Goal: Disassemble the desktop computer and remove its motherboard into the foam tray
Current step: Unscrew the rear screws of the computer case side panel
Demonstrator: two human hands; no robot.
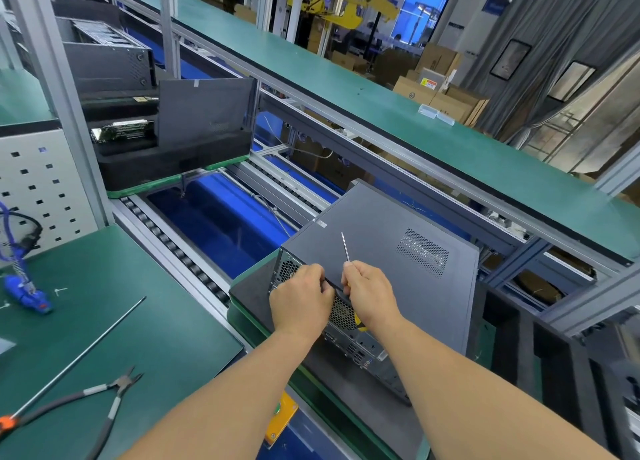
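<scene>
Dark grey metal desktop computer case (381, 251) lies on its side on a black foam pad (251, 289) on a green-edged pallet, side panel facing up, perforated rear I/O end toward the person. Both hands are at the near top edge of the rear panel. Left hand (299, 300): fingers curled over the panel's edge, gripping it. Right hand (370, 295): closed around a thin screwdriver with a yellow-and-black handle (346, 251), steel shaft pointing up and away over the side panel, handle end showing below the palm; the fingers also sit against the same edge. Black foam tray with cut-out compartments (554, 355) is just right of the case, at the frame's edge. Further up the roller conveyor (173, 244): another pallet with a stack of black foam trays (173, 161), a dark grey panel (204, 109) standing on it, a green circuit board (121, 132) in one layer. On the green bench mat (104, 321) at left: black-handled side cutters (107, 397), a long thin metal rod with an orange handle (79, 355), a blue electric driver on a coiled cord (24, 293).
</scene>
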